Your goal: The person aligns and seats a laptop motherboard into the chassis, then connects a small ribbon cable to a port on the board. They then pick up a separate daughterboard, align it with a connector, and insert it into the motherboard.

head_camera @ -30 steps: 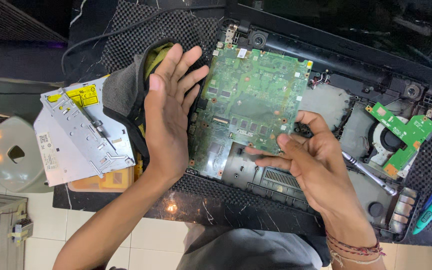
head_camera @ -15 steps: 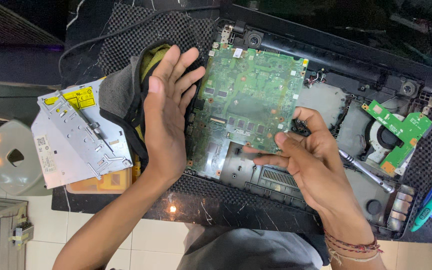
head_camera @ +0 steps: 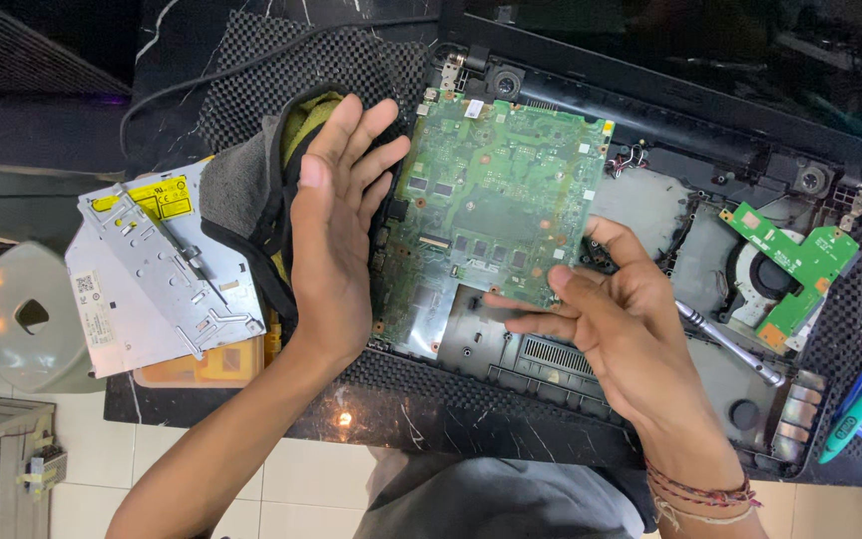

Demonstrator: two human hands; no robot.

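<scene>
Over open black laptop base [head_camera: 650, 200] on desk: flat green rectangular board [head_camera: 496, 215], chip-studded, tilted. Right hand [head_camera: 616, 319] pinches lower right edge, thumb on top, fingers under. Left hand [head_camera: 336, 220] flat, fingers spread, pressed at left edge, gripping nothing. Silver metal drive [head_camera: 167, 279] lies left.

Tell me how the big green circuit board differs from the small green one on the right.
The big green board is a broad, nearly square slab; the small green board is a narrow, bent strip. The big board is held by both hands, the left hand flat at its left edge and the right hand pinching its lower right corner; the small board is untouched, over the fan. Both sit within the opened black laptop shell.
</scene>
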